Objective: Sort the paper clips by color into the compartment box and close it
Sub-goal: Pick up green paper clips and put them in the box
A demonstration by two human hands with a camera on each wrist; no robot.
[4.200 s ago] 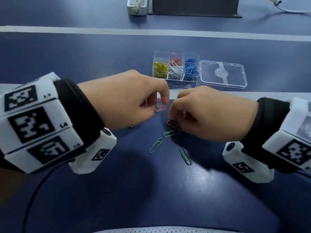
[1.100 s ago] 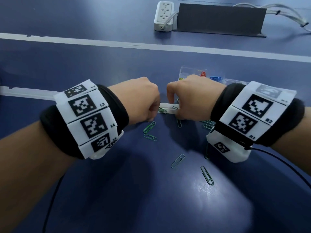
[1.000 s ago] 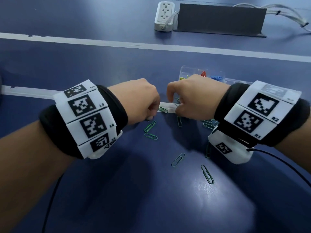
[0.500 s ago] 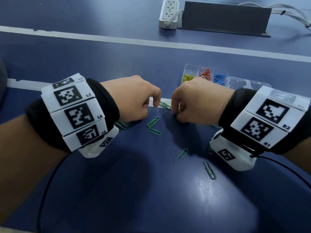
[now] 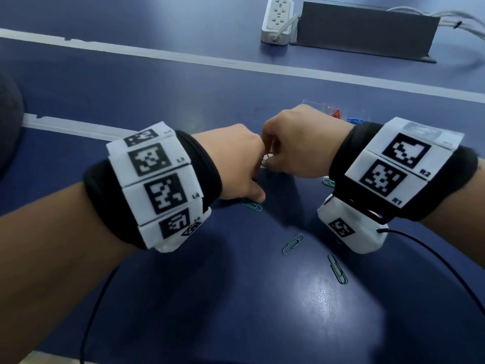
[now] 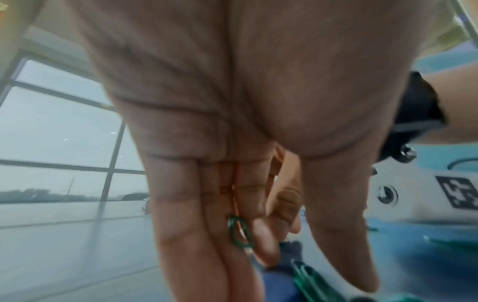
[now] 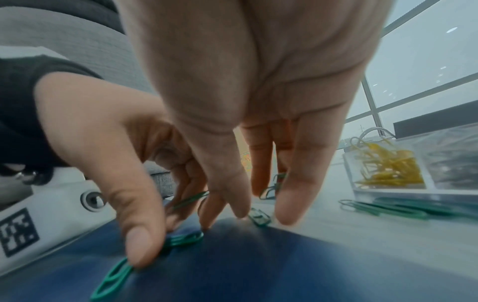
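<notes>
- Blue tabletop (image 5: 183,298), white tape lines across it; green paper clips (image 5: 292,244) lie loose in the middle, some near the front, a few more against the compartment box.
- Compartment box (image 7: 388,192) sits just behind the right hand (image 5: 301,143), toward the far right of the tabletop. Yellow clips (image 7: 388,169) fill its near-left cell, red clips (image 5: 336,114) and blue clips (image 5: 354,120) the cells beyond. No lid in view; box not closed.
- Step in hand, my read: collecting the last colour, green, off the tabletop.
- Left hand (image 5: 236,166): fingers curled down, at least one green clip tucked between the fingers (image 6: 181,235); thumb tip presses another clip onto the tabletop.
- Right hand: fingers pointed down, a green clip pinched at the fingertips, another lying under them. Blurry, so the exact count in either hand is unclear.
- Both hands close together, almost touching, over the tape line.
- Next move calls for sweeping up the clips near the front and beside the box, then carrying the lot to a free cell, not one of the filled ones.
- Thin wire flat on a smooth top: slide and pinch an end. Lid goes on last.
- Power strip (image 5: 278,21) and dark panel (image 5: 364,30) at the far edge, out of the way.
</notes>
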